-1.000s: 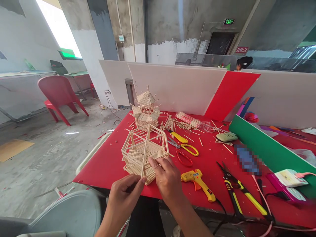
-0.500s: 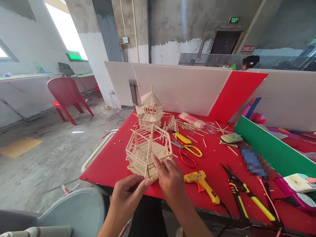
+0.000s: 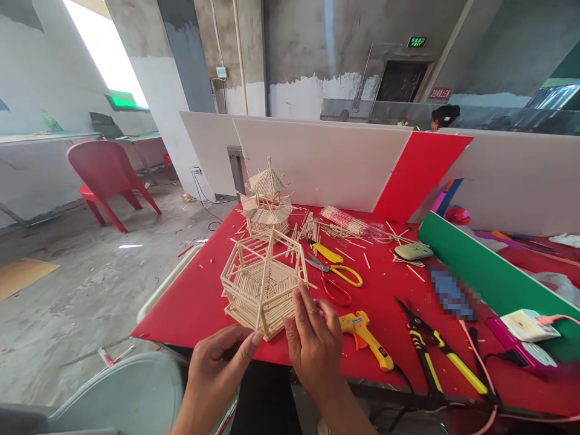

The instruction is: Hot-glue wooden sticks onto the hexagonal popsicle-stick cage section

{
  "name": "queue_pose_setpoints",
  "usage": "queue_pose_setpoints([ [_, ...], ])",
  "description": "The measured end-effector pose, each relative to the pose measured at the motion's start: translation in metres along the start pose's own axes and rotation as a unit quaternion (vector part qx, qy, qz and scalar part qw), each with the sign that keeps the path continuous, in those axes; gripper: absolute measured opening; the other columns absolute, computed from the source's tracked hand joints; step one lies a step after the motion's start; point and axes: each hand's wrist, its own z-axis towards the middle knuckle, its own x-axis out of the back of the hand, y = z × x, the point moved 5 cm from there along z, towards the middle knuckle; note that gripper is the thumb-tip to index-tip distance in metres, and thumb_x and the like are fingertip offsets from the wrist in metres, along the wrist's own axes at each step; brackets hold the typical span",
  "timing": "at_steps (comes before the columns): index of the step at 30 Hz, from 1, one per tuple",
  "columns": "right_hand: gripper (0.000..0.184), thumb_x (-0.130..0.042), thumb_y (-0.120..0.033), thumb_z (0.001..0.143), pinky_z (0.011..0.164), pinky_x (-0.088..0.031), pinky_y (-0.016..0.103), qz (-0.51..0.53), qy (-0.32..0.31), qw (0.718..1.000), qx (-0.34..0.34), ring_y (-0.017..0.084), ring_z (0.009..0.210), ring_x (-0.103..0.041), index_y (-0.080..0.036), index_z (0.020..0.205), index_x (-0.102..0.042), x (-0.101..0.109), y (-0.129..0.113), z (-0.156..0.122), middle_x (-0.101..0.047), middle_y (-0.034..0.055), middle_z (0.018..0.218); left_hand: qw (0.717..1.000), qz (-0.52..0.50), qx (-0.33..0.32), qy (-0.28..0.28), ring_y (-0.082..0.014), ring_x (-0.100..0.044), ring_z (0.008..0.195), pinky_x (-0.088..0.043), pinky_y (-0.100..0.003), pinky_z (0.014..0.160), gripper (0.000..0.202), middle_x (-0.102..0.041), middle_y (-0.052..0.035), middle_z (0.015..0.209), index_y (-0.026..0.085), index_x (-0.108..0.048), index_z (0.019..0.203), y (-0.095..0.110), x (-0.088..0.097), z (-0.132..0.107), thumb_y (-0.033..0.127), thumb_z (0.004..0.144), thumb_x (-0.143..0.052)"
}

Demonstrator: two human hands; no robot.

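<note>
Head view: right hand (image 3: 317,350) shifted off the front upright since the last frame, now laid at the right front side of the hexagonal stick frame (image 3: 265,284); fingers stretched out, thumb held apart from them, nothing gripped. Left hand (image 3: 222,362) kept at the same spot, thumb and forefinger pinched together on the lower end of the slanted front stick (image 3: 260,317). Frame left in place at the near edge of the red tabletop (image 3: 194,308), upright, directly in front of a tiered pagoda model (image 3: 268,205). View swung slightly.

Frame built of thin, pale, round wooden sticks: open six-sided top rim, short corner posts, floor laid in concentric hexagons, ribbed texture. Pagoda made of the same sticks, with sloped, ridged roofs and a pointed tip. Loose sticks (image 3: 310,226) scattered behind, near a plastic-wrapped stick bundle (image 3: 344,220). To the right, a yellow-handled cutter knife (image 3: 328,252), scissors (image 3: 325,267) with one yellow and one red loop, a smooth yellow plastic glue gun (image 3: 362,332) partly covered by the right hand, and black-and-yellow pliers (image 3: 425,331) spread in a V.
</note>
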Motion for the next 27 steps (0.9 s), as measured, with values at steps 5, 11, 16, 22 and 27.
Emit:
queue_pose_setpoints([
  [5, 0.051, -0.048, -0.027, 0.103, 0.103, -0.041, 0.042, 0.01, -0.017, 1.0, 0.0, 0.025, 0.126, -0.058, -0.012, 0.151, -0.041, -0.005, 0.001, 0.0, -0.058, 0.0158, 0.143, 1.0, 0.011, 0.0, -0.001, -0.0094, -0.034, 0.051, -0.029, -0.02, 0.045, 0.041, -0.048, 0.0017, 0.054, 0.015, -0.069, 0.064, -0.007, 0.002, -0.001, 0.05, 0.084, -0.066],
  [11, 0.052, -0.05, -0.028, 0.102, 0.104, -0.04, 0.042, 0.008, -0.028, 1.0, 0.005, 0.025, 0.125, -0.058, -0.011, 0.151, -0.041, -0.008, 0.002, -0.002, -0.055, 0.0151, 0.145, 1.0, 0.006, 0.016, -0.004, -0.0093, -0.034, 0.052, -0.029, -0.021, 0.046, 0.043, -0.044, 0.0023, 0.055, 0.014, -0.066, 0.061, -0.007, 0.002, -0.002, 0.051, 0.083, -0.066],
  [16, 0.056, -0.051, -0.028, 0.101, 0.104, -0.041, 0.042, 0.005, -0.033, 0.999, 0.006, 0.026, 0.124, -0.057, -0.013, 0.153, -0.039, -0.009, 0.003, -0.003, -0.053, 0.013, 0.148, 1.0, -0.009, 0.029, 0.006, -0.0094, -0.03, 0.055, -0.027, -0.021, 0.048, 0.044, -0.039, 0.0028, 0.056, 0.014, -0.065, 0.06, 0.002, 0.001, -0.003, 0.052, 0.083, -0.067],
  [22, 0.058, -0.052, -0.03, 0.101, 0.102, -0.044, 0.043, 0.005, -0.032, 0.999, -0.003, 0.025, 0.119, -0.059, -0.016, 0.154, -0.037, -0.009, 0.004, -0.004, -0.055, 0.0119, 0.147, 0.999, -0.013, 0.043, 0.019, -0.01, -0.029, 0.056, -0.026, -0.022, 0.049, 0.047, -0.036, 0.0028, 0.056, 0.015, -0.06, 0.056, 0.006, 0.002, -0.005, 0.054, 0.082, -0.066],
  [27, 0.057, -0.052, -0.031, 0.101, 0.103, -0.043, 0.043, 0.003, -0.039, 0.999, 0.003, 0.026, 0.122, -0.057, -0.014, 0.154, -0.038, -0.01, 0.004, -0.004, -0.054, 0.0121, 0.148, 1.0, 0.006, 0.023, -0.01, -0.0095, -0.03, 0.053, -0.027, -0.022, 0.047, 0.048, -0.036, 0.0028, 0.055, 0.015, -0.061, 0.056, 0.0, 0.002, -0.001, 0.055, 0.082, -0.065],
])
